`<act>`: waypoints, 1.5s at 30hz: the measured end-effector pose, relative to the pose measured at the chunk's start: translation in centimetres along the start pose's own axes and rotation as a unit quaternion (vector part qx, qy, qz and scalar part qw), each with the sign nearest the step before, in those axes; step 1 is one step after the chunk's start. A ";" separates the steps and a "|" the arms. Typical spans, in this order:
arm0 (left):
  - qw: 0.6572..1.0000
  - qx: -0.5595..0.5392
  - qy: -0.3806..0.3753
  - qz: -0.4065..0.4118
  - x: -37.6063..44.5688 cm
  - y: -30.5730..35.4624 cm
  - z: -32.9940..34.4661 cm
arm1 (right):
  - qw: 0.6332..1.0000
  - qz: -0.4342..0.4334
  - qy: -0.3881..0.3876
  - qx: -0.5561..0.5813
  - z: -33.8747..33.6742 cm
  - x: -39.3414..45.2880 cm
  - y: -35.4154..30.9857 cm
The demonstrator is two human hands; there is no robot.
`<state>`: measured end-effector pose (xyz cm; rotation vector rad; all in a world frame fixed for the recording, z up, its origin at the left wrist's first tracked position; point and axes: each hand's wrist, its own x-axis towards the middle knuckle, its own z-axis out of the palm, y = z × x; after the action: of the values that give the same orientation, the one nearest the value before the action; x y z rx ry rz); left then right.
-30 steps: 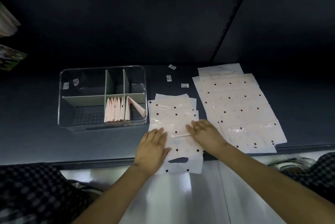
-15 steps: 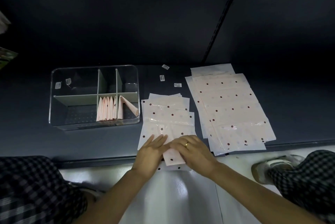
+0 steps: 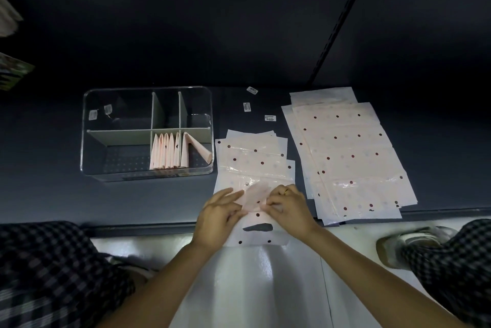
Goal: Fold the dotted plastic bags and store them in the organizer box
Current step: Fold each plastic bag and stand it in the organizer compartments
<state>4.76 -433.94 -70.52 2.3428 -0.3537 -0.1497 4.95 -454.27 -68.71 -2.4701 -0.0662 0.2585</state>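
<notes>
Both hands pinch one folded strip of dotted bag: my left hand at nine o'clock, right hand at three, fingertips hiding its ends.

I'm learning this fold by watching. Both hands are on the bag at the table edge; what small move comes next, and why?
Probably press the raised flap flat. The left hand and right hand pinch it above the bag, uncreased, unlike the folded bags in the box.

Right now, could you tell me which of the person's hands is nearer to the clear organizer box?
Left. The left hand lies just below the organizer box, near its front right corner; the right hand is farther right, across the folded bag.
</notes>
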 end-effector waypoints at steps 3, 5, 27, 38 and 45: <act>0.999 0.009 0.029 -0.043 0.3 0.5 0.2 | 0.997 0.070 -0.021 0.009 0.4 0.3 -0.2; 0.996 0.021 0.039 -0.077 0.4 0.7 0.3 | 0.994 0.104 -0.030 0.005 0.5 0.5 -0.5; 0.942 0.260 -0.165 0.137 0.1 -0.8 -0.8 | 0.976 0.036 0.074 -0.200 2.1 -0.6 -3.1; 0.934 0.266 -0.182 0.152 0.6 -1.2 -1.6 | 0.928 -0.100 -0.112 -0.340 1.2 0.2 0.9; 0.961 0.228 -0.064 0.140 1.1 0.7 -1.3 | 0.938 -0.193 0.052 -0.284 1.0 -0.3 -0.6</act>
<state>5.93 -433.85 -69.08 2.7055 -0.8575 -0.0873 4.50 -453.22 -69.08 -2.9568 -0.6561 -0.0775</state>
